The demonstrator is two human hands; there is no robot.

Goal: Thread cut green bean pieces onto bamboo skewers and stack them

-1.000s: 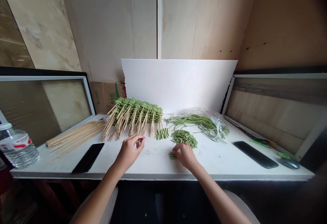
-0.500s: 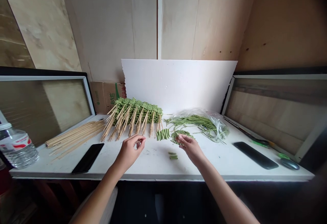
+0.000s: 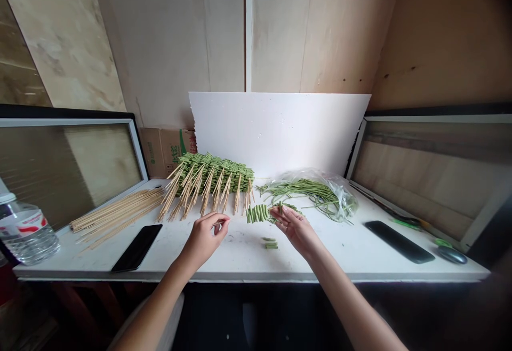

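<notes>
My left hand (image 3: 208, 235) is closed around the blunt end of a bamboo skewer, which points right. Along its far part sits a row of cut green bean pieces (image 3: 257, 213), side by side and crosswise to the stick. At the tip, my right hand (image 3: 295, 229) pinches another bean piece (image 3: 280, 207), held upright against the skewer's end. Behind the right fingers lies a small heap of cut pieces (image 3: 296, 210), partly hidden. A few loose pieces (image 3: 271, 245) rest on the table between my hands.
Stacked bean skewers (image 3: 224, 172) stand at the back, sticks facing me. Bare skewers (image 3: 120, 209) and a phone (image 3: 136, 248) lie left, near a water bottle (image 3: 28, 231). Long beans (image 3: 308, 188) in a plastic bag, a black slab (image 3: 400, 241) and a mouse (image 3: 452, 255) are right.
My right hand has brought a bean piece up to the skewer's tip. The skewer with its row of pieces has shifted slightly right; my left hand still grips it.
</notes>
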